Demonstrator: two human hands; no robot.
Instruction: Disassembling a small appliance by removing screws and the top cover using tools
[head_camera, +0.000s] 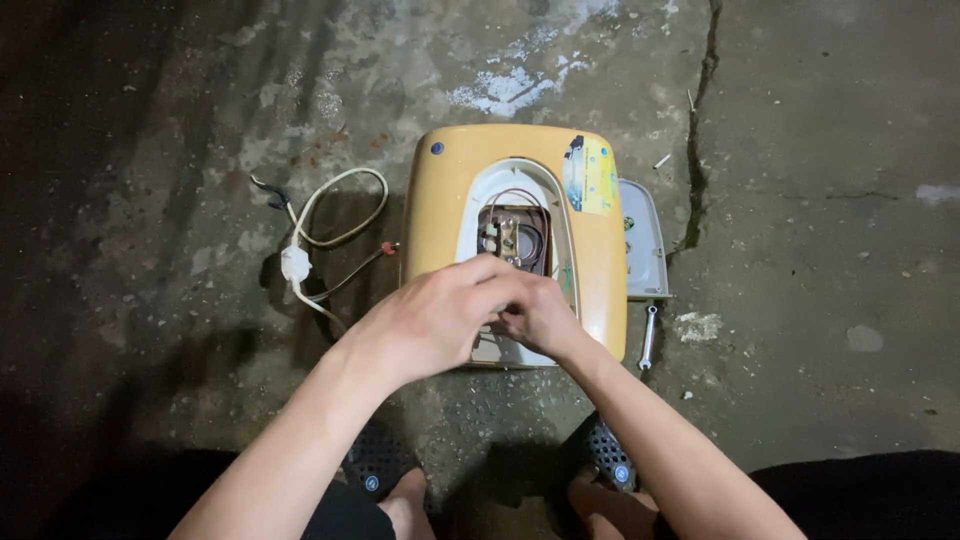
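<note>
Yellow appliance casing lies flat on cracked concrete floor, opening up, exposing wiring. Left hand and right hand meet at opening's 6 o'clock edge; fingers curled, contents hidden. Spanner lies at 4 o'clock, grey cover at 3, cord at 9.

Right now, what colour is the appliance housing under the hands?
Yellow-orange housing, with a pale grey-white inner frame around the opening; clearest in the head view.
</note>
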